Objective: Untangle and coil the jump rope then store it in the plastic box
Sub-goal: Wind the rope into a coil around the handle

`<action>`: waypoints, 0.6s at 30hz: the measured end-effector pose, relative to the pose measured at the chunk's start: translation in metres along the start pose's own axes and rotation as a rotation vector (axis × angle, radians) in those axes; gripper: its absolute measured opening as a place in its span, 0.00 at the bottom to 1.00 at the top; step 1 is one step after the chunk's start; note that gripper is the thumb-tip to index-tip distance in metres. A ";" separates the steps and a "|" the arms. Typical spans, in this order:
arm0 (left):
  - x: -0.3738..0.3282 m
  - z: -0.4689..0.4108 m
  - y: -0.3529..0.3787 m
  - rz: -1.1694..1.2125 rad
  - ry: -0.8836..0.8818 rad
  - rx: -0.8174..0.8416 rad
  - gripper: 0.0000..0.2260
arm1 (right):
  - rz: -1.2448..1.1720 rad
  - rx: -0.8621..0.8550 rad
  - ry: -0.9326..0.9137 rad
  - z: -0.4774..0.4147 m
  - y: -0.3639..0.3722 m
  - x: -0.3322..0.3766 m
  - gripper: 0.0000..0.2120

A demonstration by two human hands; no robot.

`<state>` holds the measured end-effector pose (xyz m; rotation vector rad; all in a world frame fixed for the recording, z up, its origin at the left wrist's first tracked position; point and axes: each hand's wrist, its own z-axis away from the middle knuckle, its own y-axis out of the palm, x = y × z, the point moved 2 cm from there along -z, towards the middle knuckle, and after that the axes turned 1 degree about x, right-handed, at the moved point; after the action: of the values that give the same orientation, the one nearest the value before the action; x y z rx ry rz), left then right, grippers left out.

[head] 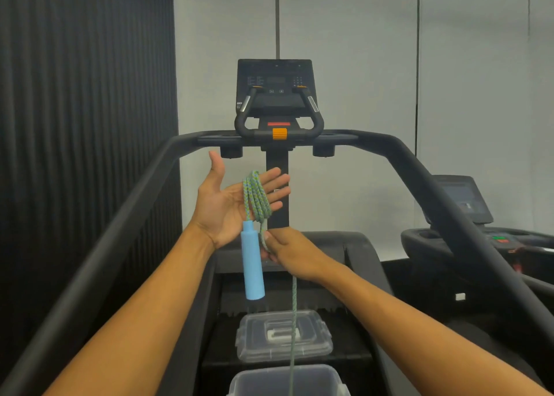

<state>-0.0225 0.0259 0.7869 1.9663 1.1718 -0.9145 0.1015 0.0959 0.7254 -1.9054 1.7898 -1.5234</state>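
Note:
The green-and-blue braided jump rope (254,196) is wound in a few loops around the fingers of my left hand (227,204), which is held palm up with fingers spread. Its light blue handle (252,260) hangs below that palm. My right hand (287,253) sits just under the loops and pinches the rope, whose free length drops straight down past the clear plastic box (239,379) at the bottom edge. The box's clear lid (311,340) lies flat just beyond it. The rope's other end is out of sight.
I stand on a black treadmill; its belt (224,293) carries the box and lid. Side rails (120,230) run along both arms, with the console (275,87) ahead. A second machine (467,216) is at the right, a dark slatted wall at the left.

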 end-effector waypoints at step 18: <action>0.019 0.005 -0.011 -0.352 -0.152 -0.088 0.42 | 0.137 -0.023 -0.124 -0.009 -0.067 0.055 0.09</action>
<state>-0.0264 0.0342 0.7662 1.6169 1.4684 -1.1461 0.1297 0.0764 0.8060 -1.8019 1.8486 -1.3163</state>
